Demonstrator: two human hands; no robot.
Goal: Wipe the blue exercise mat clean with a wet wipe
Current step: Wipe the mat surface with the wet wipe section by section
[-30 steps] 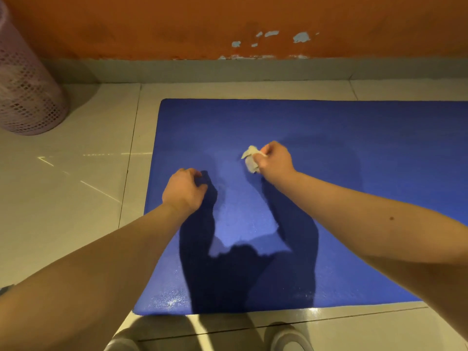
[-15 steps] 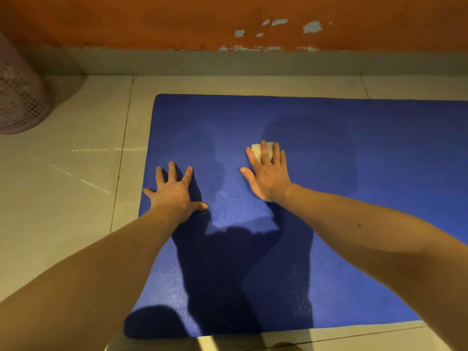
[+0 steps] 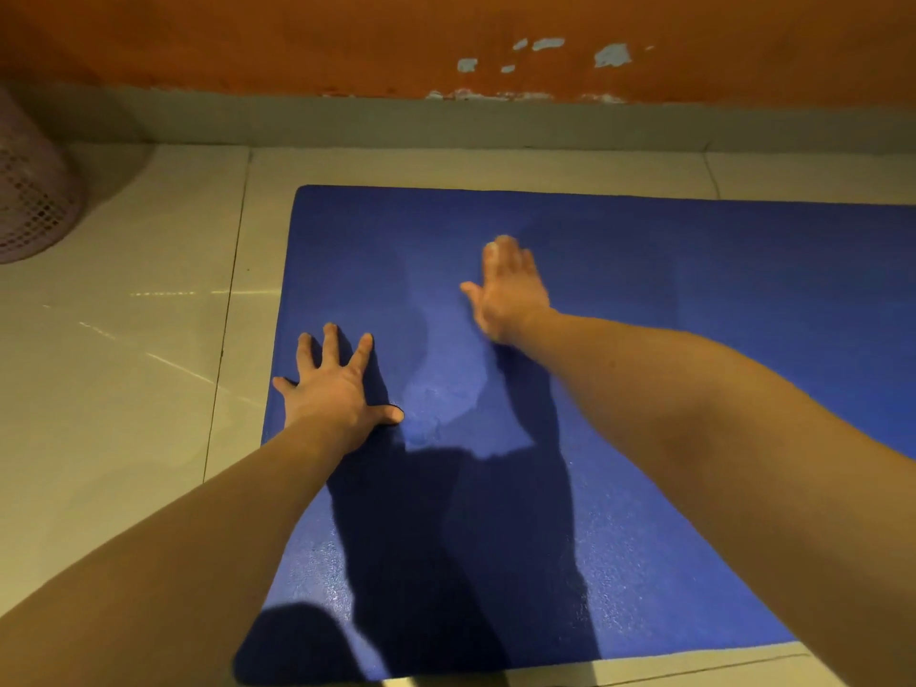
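Pink mesh basket [image 3: 29, 200] far left on tile floor [image 3: 124, 389], contents not visible. Blue mat [image 3: 694, 300] flat by orange wall [image 3: 248, 42]. Left hand [image 3: 332, 389] splayed flat on mat, holding nothing. Right hand [image 3: 510, 290] blurred, flat, fingers together; white wipe [image 3: 498, 240] barely peeking at fingertips.

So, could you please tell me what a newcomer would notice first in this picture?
The blue mat fills the middle and right of the tiled floor, with both hands pressed flat on it: the left hand splayed near its left edge, the right hand further in, blurred, a bit of white showing at its fingertips. Behind runs an orange wall with flaking paint; a pink mesh basket stands far left.
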